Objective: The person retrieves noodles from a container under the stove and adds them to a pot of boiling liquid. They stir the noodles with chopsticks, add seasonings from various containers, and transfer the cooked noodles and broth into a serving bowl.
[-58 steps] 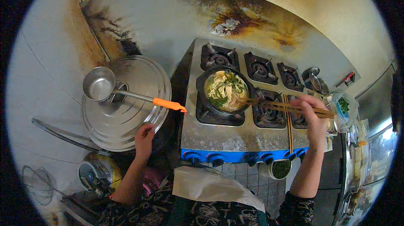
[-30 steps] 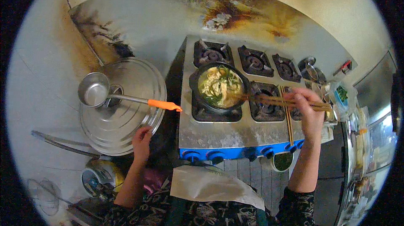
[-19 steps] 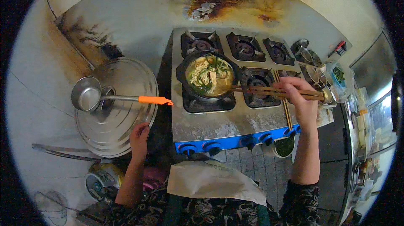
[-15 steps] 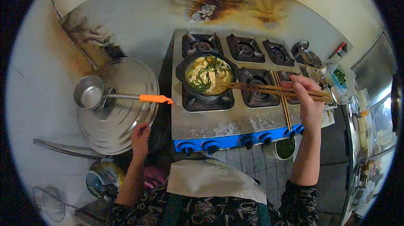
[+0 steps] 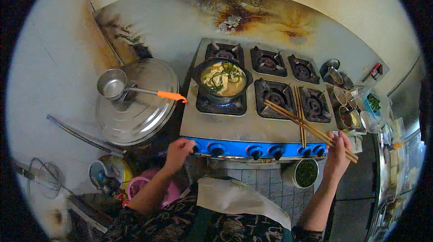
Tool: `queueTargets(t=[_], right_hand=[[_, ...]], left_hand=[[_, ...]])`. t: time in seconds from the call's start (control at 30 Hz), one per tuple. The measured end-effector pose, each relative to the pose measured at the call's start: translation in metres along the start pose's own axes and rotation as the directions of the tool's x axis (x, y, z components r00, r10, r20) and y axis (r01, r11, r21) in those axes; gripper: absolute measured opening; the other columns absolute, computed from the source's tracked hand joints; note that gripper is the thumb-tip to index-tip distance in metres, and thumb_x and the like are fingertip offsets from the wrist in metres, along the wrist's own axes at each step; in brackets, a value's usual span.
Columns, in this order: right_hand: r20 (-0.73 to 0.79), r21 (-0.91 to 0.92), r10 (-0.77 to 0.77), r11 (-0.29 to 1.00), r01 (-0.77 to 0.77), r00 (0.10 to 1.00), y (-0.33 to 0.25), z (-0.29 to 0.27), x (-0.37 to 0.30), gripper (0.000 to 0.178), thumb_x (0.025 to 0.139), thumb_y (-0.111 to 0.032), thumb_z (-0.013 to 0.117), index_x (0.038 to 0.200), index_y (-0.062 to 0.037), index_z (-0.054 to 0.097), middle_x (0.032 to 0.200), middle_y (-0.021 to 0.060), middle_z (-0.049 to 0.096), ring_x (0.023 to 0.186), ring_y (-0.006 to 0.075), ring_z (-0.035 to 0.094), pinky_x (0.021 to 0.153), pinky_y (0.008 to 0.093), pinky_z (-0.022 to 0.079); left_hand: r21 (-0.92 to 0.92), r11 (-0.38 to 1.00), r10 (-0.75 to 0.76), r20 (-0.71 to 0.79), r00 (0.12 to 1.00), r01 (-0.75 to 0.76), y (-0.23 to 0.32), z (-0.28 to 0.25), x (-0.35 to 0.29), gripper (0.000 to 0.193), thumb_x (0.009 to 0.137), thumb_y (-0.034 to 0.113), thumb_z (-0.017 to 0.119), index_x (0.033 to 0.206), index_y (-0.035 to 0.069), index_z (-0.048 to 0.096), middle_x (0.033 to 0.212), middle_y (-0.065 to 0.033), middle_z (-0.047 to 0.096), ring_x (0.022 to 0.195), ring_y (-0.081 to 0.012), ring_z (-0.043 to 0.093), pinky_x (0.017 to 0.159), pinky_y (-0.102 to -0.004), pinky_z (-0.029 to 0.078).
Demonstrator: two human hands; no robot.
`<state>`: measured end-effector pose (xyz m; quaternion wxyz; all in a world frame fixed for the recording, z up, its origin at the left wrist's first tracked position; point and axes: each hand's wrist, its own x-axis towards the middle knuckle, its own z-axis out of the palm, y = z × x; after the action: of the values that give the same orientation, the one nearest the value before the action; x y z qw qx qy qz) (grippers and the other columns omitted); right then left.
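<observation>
My left hand (image 5: 178, 153) is at the leftmost black knob (image 5: 195, 148) on the blue front of the gas stove, its fingers closed on it. In my right hand (image 5: 337, 155), a pair of long wooden chopsticks (image 5: 311, 129) is gripped, tips pointing left over the middle front burner. A black pot (image 5: 249, 79) sits on the left front burner, holding noodles (image 5: 221, 79) and green leaves in broth. A blue flame (image 5: 223, 105) shows under the pot's near side. A second pair of chopsticks (image 5: 300, 118) lies on the stove between the front burners.
At left, a ladle (image 5: 169, 96) with an orange handle rests on a large lidded metal pot (image 5: 131, 127). A white bucket (image 5: 296, 180) of chopped greens stands below the stove's right front. Seasoning bowls (image 5: 341, 95) line the right side. A pink basin (image 5: 170, 193) sits low left.
My left hand has moved right, from beside the large lid to the stove knob. My right hand has drawn the chopsticks out of the pot, toward me. The view has shifted slightly.
</observation>
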<state>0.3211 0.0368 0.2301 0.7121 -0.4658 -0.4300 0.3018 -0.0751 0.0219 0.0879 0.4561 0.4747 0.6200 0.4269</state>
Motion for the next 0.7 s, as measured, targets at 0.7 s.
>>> queueTargets(t=[0.7], right_hand=[[-0.333,0.163,0.101,0.985,-0.049,0.938,0.025,-0.190,-0.079,0.035,0.083,-0.018,0.049,0.110,0.0033,0.042,0.095,0.0201,0.054,0.091,0.0240,0.053,0.081,0.0317,0.039]], left_hand=[[-0.793,0.364,-0.477,0.291,0.829,0.488,-0.043,0.108,-0.007,0.032,0.074,0.035,0.062,0.076,0.004,0.055,0.056,0.0002,0.046,0.048,-0.0113,0.039,0.048,-0.0247,0.032]])
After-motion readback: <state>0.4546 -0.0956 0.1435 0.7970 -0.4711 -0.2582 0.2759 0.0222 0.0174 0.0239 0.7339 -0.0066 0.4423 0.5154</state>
